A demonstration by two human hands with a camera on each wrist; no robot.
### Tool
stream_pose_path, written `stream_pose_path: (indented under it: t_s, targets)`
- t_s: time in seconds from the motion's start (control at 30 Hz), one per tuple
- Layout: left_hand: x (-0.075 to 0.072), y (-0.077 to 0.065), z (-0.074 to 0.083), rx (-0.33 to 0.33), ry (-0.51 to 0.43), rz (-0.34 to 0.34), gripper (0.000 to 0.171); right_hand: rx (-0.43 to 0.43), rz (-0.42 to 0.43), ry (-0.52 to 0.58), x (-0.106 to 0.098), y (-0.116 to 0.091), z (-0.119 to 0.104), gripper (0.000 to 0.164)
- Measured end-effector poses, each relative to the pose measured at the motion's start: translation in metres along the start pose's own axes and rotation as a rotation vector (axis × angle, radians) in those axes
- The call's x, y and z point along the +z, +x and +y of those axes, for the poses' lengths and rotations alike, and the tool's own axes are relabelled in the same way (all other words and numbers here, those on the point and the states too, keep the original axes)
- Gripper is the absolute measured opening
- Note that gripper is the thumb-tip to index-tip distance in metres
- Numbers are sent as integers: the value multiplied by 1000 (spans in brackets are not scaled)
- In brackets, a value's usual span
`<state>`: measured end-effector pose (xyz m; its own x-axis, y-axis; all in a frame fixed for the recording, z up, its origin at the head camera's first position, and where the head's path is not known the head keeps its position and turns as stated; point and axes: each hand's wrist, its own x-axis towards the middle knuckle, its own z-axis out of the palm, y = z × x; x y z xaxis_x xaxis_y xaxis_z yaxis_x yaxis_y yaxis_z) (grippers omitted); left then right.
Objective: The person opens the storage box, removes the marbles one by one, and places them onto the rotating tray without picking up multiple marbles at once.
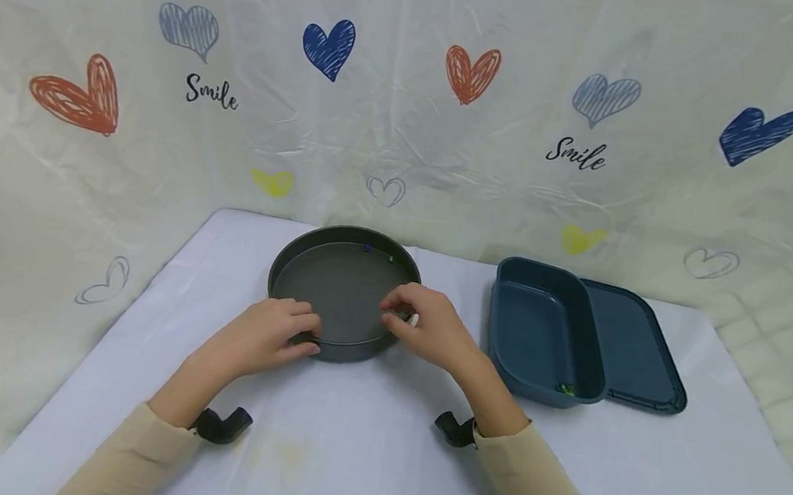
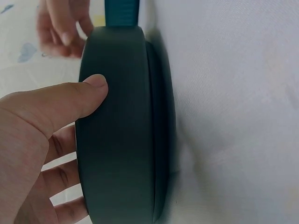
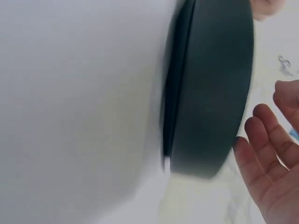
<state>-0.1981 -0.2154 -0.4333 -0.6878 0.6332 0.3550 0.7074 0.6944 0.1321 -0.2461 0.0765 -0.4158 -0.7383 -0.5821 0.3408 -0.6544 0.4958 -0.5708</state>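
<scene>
Beige sleeves (image 1: 137, 457) reach across a white-covered table (image 1: 329, 446), where a person's left hand (image 1: 276, 330) grips the near rim of a dark round pan (image 1: 336, 289), thumb outside and fingers inside, while the right hand (image 1: 432, 328), its fingers loosely bent and thumb apart from them, hovers at the pan's right rim. To the right, a blue box (image 1: 539, 315) with green bits (image 1: 566, 389) in its near corner stands beside a matching lid (image 1: 632, 347). A blue piece (image 1: 367, 248) and a green piece (image 1: 391, 260) sit at the pan's far side, before a pale sheet (image 1: 392, 137) printed with hearts.
</scene>
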Motion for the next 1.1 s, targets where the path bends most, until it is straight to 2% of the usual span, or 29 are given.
stream_pose_path:
  t_s: [0.17, 0.33, 0.53, 0.7, 0.9, 1.1]
  targets:
    - [2, 0, -1, 3, -9, -7, 15, 10, 60, -42, -31, -28, 9, 18]
    - [3, 0, 0, 5, -19, -20, 14, 120, 61, -102, -64, -51, 25, 23]
    - [2, -1, 0, 1, 5, -15, 15, 214, 32, -149, -94, -65, 48, 28]
    - [2, -1, -1, 8, 4, -12, 14, 303, -48, -226, -106, -74, 55, 31]
    - [3, -1, -1, 3, 0, -17, 14, 416, -162, -332, -114, -80, 58, 27]
    - [2, -2, -1, 2, -5, -6, 14, 482, -287, -323, -117, -81, 61, 29]
